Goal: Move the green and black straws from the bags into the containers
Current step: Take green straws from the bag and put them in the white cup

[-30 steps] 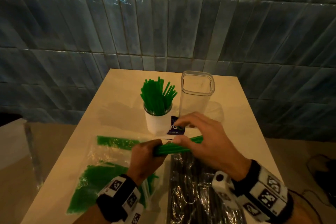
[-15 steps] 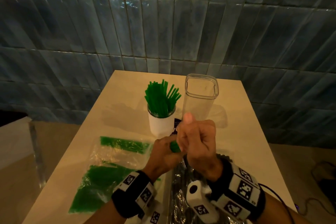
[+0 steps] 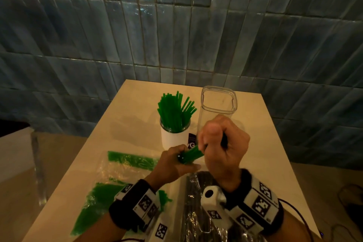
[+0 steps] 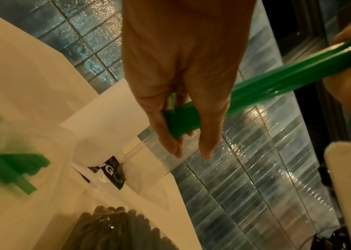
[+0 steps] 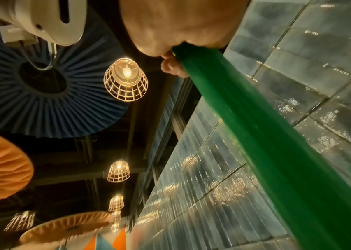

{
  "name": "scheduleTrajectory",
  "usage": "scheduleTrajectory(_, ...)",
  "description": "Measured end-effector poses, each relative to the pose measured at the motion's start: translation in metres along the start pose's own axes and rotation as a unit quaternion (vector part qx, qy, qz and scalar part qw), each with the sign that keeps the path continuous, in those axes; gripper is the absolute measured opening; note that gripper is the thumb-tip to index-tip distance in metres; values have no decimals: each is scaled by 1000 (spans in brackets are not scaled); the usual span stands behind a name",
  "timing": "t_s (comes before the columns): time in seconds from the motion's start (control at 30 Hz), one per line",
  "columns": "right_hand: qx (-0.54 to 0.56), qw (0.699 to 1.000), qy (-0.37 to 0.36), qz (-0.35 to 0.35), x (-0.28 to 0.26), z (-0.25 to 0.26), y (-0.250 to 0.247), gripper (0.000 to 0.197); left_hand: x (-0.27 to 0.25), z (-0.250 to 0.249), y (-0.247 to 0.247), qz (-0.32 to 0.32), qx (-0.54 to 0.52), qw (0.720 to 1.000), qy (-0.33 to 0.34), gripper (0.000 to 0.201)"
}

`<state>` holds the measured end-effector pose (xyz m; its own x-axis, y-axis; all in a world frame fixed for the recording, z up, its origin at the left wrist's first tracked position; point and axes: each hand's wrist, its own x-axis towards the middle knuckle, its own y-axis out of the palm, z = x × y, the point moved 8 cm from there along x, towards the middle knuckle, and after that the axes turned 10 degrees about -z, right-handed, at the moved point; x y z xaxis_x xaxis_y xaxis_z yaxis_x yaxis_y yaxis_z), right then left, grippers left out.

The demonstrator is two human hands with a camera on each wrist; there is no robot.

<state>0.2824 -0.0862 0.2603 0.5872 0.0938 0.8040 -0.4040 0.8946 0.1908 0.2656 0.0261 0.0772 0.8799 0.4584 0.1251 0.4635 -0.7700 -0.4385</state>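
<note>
Above the near half of the bench (image 3: 271, 143), both hands share one bundle of green straws (image 3: 191, 155). The left hand (image 3: 174, 165) curls its fingers (image 4: 207, 135) round the bundle's near end; the right hand (image 3: 222, 149), at 3 o'clock from it, is clenched round the far end. The white cup (image 3: 172, 137), at 12 o'clock from the hands, already stands packed with green straws; the clear jar (image 3: 218, 102) beside it looks empty. The green-straw bag (image 3: 110, 188) lies at 8 o'clock, the black-straw bag (image 3: 194, 208) at 6 o'clock. Judged step: squaring the bundle. Next move: tip it upright and lower it into the cup, ends aligned.
</note>
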Motion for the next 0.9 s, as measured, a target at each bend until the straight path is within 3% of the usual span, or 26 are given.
scheduleTrajectory(0.07,15,999,36,-35,14,-12,-10,44,0,4,5,48,-18,998,-29,56)
scheduleTrajectory(0.17,64,991,77,-89,40,-25,-25,36,2,34,-4,96,122,980,-122,72)
scheduleTrajectory(0.23,54,989,87,-110,55,-32,-31,36,8,57,-24,61,213,958,-183,72)
scheduleTrajectory(0.3,39,987,102,-120,65,-40,-33,44,17,71,-43,-20,209,951,-226,84)
scheduleTrajectory(0.37,42,986,107,-121,71,-47,-25,45,33,73,-50,-95,151,962,-208,107)
scheduleTrajectory(0.47,48,989,111,-86,75,-57,0,44,61,59,-44,-114,20,986,-120,137)
scheduleTrajectory(0.57,17,994,99,-36,73,-65,27,46,78,48,-42,-133,-48,987,-77,117)
scheduleTrajectory(0.67,-21,997,75,-20,76,-71,44,38,80,49,-50,-189,-51,978,-66,89)
scheduleTrajectory(0.9,-57,996,4,-73,92,-85,52,34,73,51,-57,-196,25,979,-46,95)
